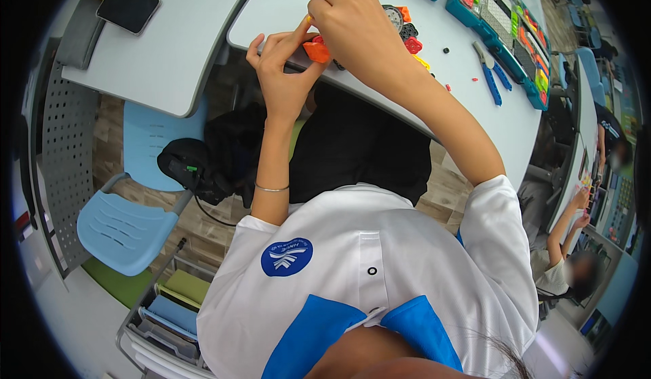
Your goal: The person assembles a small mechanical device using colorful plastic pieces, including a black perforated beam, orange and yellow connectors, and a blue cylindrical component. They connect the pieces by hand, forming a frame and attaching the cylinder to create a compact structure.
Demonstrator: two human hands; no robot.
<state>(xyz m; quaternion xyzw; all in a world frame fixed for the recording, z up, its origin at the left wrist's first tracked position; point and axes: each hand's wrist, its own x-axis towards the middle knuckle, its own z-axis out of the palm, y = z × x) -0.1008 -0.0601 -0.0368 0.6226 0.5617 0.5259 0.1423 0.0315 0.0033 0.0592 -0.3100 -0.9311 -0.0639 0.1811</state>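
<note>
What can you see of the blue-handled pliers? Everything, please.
The pliers lie flat on the pale table, beside the teal tray on the right; contact with it is hard to tell. The grey head looks metal and points away from the person. Two blue handles, plastic-looking, spread apart toward the person. Small red bits lie nearby. Nothing grips the tool. Whether its jaws are open is too small to tell.

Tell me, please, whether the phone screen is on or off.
Apparently off: the phone screen faces up, dark, with nothing lit on it.
</note>
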